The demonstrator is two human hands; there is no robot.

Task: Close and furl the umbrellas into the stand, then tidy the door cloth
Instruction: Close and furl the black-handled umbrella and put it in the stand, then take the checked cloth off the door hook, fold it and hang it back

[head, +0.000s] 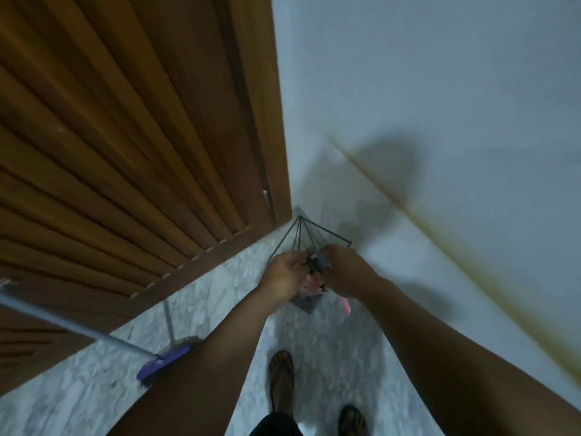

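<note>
Marbled floor (330, 338) meets a white wall beside a slatted wooden door (125, 136). Both hands, left hand (283, 273) and right hand (344, 269), grip a folded umbrella (309, 291) with curled fingers, above a black wire stand (300, 236) in the corner; its contents are blurred.

The door (119, 127) is brown wood, ribbed in long slats, with a dull sheen. The wall (440, 73) beside it looks like matt painted plaster, smooth, with a yellowish stain streak. The floor (330, 335) is grey-and-white mottled stone, fairly smooth. The stand (300, 234) is thin black wire, metal by its look. The broom (163, 363) has a purple plastic-looking head on a smooth pale grey pole. The sandals (281, 376) look dark and matt.
</note>
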